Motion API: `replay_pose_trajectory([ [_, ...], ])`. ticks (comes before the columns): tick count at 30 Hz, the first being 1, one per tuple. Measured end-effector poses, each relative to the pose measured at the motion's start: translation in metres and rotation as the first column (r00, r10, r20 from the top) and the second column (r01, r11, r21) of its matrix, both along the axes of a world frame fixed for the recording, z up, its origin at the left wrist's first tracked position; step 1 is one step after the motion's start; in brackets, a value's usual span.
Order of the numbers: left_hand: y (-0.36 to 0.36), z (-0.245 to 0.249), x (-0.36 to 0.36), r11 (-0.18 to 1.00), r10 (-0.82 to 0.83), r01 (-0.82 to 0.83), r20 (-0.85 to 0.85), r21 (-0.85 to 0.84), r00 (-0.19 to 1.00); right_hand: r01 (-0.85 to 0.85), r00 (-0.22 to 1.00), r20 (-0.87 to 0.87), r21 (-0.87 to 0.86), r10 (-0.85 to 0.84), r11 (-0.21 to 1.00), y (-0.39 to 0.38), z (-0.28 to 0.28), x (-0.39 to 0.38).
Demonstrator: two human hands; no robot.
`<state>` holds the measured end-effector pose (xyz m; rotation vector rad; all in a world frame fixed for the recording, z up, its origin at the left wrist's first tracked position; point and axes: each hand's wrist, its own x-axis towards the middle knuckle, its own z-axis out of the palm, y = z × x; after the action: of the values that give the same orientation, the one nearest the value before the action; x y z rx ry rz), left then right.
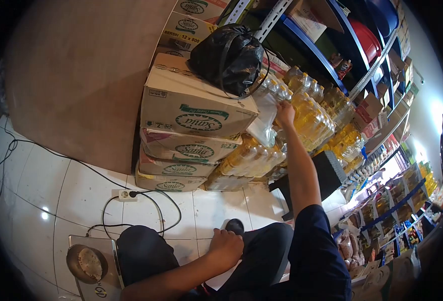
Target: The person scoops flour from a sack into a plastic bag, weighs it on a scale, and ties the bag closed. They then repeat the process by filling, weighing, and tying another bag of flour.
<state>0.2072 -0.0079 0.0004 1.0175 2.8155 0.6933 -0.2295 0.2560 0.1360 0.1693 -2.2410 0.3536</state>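
Observation:
My right hand (285,111) reaches out to the stacked bottles, its fingers closed on clear plastic (264,113) beside the cartons. Yellow oil bottles (311,118) in wrapped packs lie just right of that hand. My left hand (226,247) is curled into a fist between my knees; whatever it may hold is hidden. A black plastic bag (231,57) sits on top of the stacked Sania cartons (196,113), left of my right hand.
At the lower left, a bowl (87,263) rests on a flat device (112,246). Black cables run across the tiles to a power socket (127,195). A black stool (326,173) is beside my right forearm. Blue shelves (311,47) with goods rise behind the bottles.

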Motion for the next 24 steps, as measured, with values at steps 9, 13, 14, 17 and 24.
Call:
replay_pose_trajectory([
  [9, 0.009, 0.010, 0.003, 0.999, -0.002, 0.001, -0.013, -0.044, 1.000, -0.320, 0.853, -0.521, -0.488, 0.024, 0.812, 0.020, 0.091, 0.017],
  [13, 0.009, 0.021, 0.005, 0.996, -0.092, 0.092, -0.005, -0.015, 0.996, -0.604, 0.794, -0.518, -0.612, 0.319, 0.511, -0.008, 0.086, 0.111],
  [14, 0.008, 0.023, 0.002, 0.989, -0.145, 0.146, 0.027, -0.006, 0.989, -0.655, 0.755, -0.537, -0.595, 0.377, 0.465, -0.013, 0.078, 0.131],
  [17, 0.004, 0.036, -0.014, 0.967, -0.192, 0.189, 0.002, 0.171, 0.981, -0.716, 0.691, -0.566, -0.620, 0.450, 0.320, -0.027, 0.043, 0.179],
  [24, -0.009, 0.048, -0.054, 0.960, 0.172, -0.094, -0.293, 0.263, 0.941, -0.500, 0.813, -0.344, -0.826, 0.470, 0.260, -0.049, -0.088, 0.244],
])
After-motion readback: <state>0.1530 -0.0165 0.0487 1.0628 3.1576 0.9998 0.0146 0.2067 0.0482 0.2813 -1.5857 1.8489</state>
